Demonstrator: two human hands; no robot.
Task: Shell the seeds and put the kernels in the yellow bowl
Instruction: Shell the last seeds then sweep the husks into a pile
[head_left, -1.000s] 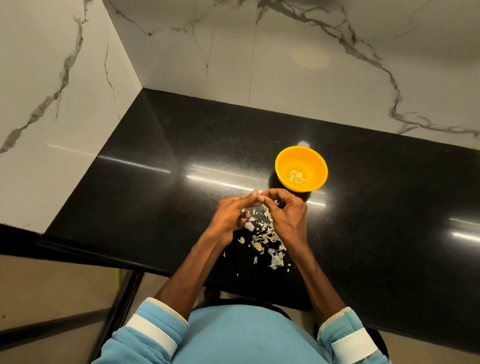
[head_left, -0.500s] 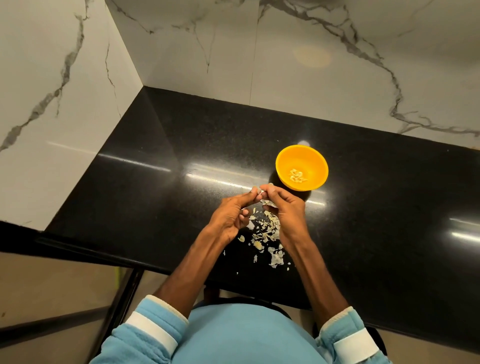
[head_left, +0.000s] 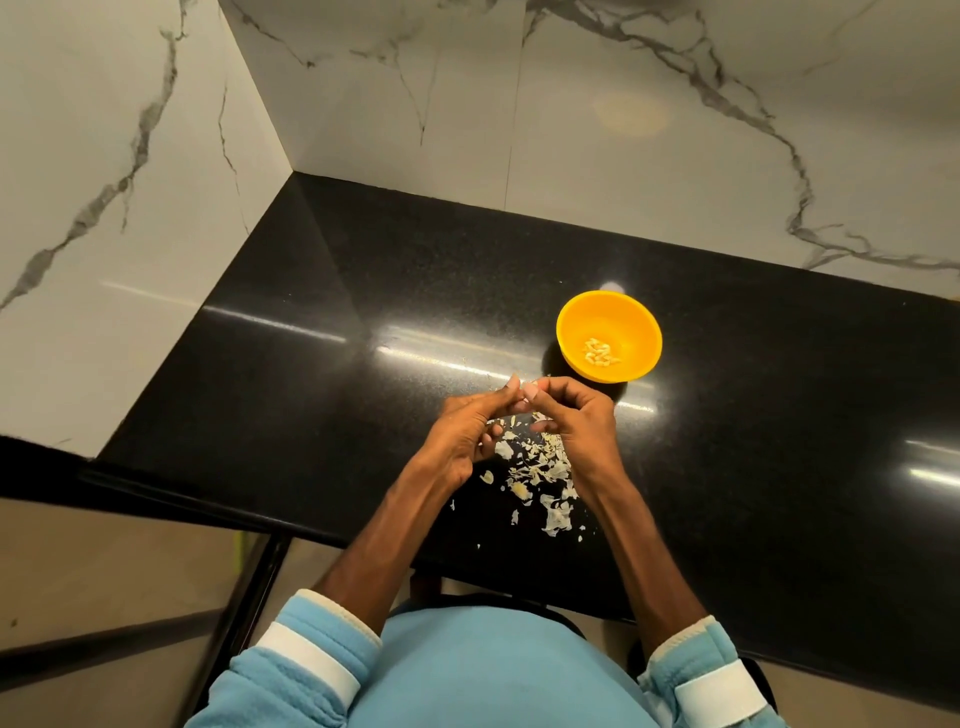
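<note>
White marble walls (head_left: 623, 156) meet in a corner behind a glossy black countertop (head_left: 363, 291). A person in a light blue top with white-banded sleeves (head_left: 306, 660) reaches over the counter's near edge. The left hand (head_left: 467, 436) and right hand (head_left: 576, 421) are raised tip to tip, fingers curled, each pinching the same pale bit (head_left: 530, 388), which is too small to tell seed from shell. The yellow bowl (head_left: 641, 322) stands upright on the counter just beyond the right hand. Broken shells (head_left: 540, 467) lie scattered under and between the wrists. A small cluster of kernels (head_left: 601, 352) sits in the bowl's bottom.
</note>
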